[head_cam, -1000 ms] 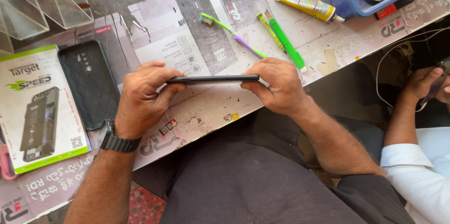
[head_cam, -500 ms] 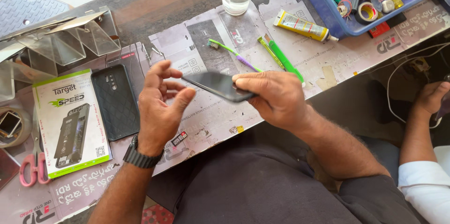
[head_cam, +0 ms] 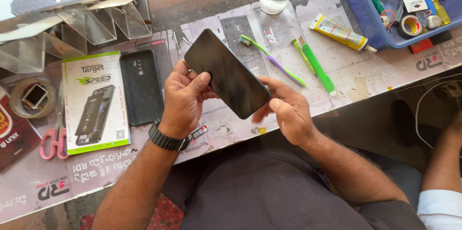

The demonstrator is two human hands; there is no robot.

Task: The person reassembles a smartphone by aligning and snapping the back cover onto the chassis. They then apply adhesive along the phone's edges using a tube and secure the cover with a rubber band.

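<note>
Over a paper-covered workbench (head_cam: pixel 337 73), the person's left hand (head_cam: pixel 183 97) grips a dark smartphone (head_cam: pixel 227 79) tilted screen-up for inspection, while the right hand (head_cam: pixel 286 109), fingers loosely curled, supports its lower edge.

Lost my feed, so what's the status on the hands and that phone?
Left hand grips the black phone, screen up, tilted. Right hand at its lower edge, fingers loose. Phone case on the table; nothing blocking.
</note>
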